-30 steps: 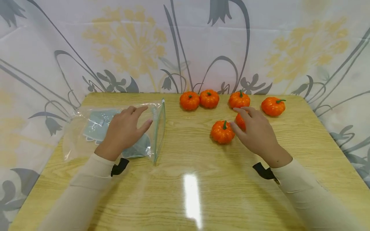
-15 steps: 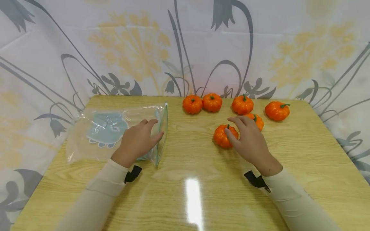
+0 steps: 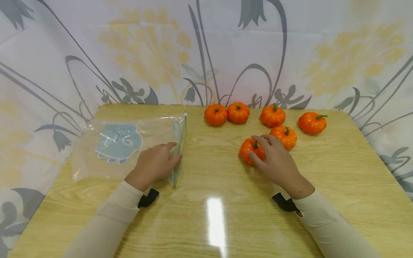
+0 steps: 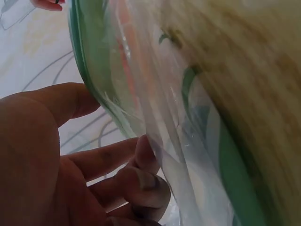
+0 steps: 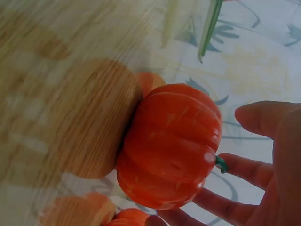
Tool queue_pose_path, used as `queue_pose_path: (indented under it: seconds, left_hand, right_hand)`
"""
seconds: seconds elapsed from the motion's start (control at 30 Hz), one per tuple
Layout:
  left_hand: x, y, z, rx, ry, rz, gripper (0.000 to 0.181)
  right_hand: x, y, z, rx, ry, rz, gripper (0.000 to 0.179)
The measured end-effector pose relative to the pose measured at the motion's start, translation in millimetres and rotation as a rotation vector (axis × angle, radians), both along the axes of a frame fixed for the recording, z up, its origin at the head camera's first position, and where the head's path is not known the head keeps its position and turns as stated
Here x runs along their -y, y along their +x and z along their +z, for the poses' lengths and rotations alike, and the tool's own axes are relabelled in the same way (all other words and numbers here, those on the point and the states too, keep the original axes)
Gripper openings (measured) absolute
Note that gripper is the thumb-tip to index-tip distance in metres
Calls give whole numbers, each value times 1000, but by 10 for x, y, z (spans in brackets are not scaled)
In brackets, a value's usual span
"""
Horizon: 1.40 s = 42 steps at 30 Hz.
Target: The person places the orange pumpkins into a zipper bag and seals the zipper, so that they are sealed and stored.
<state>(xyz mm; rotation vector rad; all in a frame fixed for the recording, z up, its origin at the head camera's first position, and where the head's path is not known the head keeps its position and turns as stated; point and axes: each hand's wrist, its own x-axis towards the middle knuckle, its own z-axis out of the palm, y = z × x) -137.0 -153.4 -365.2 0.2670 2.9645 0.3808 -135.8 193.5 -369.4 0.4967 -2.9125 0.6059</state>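
A clear plastic zip bag (image 3: 154,129) with a green-edged mouth and a pale blue print lies at the left. My left hand (image 3: 155,165) is at its mouth, thumb and index finger apart. In the left wrist view the thumb (image 4: 75,96) meets the green edge (image 4: 82,61) and the other fingers are bent beside the film. My right hand (image 3: 278,167) reaches over the nearest small orange pumpkin (image 3: 247,152), fingers spread around its top. The right wrist view shows this pumpkin (image 5: 169,146) on the table, the thumb (image 5: 256,117) apart from it and fingers behind its green stem.
Other orange pumpkins stand farther back: one close behind the right hand (image 3: 285,137), a pair (image 3: 215,115) in the middle, one at the back (image 3: 273,115) and one at the right (image 3: 311,123). The wooden table (image 3: 180,222) ends at a flower-patterned cloth (image 3: 219,46).
My left hand has moved right and down to the bag's mouth. My right hand has moved toward me and lowered around the nearest pumpkin, uncovering the one behind it.
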Motion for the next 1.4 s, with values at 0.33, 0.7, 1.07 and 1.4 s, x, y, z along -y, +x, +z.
queue_pose_path:
  seconds: [0.33,0.7,1.07,1.4]
  left_hand:
    - [-1,-30,2,67,44,-57,58]
    - [-40,22,-48,129,108,-100,58]
    - [-157,79,-85,172,179,-145,60]
    - [-241,144,-143,203,245,-182,58]
  right_hand:
    - [15,-47,75,11,55,38,64]
    - [44,-13,42,42,70,47,66]
    - [44,-22,-17,11,115,71,62]
    - [38,1,-64,2,145,78,59]
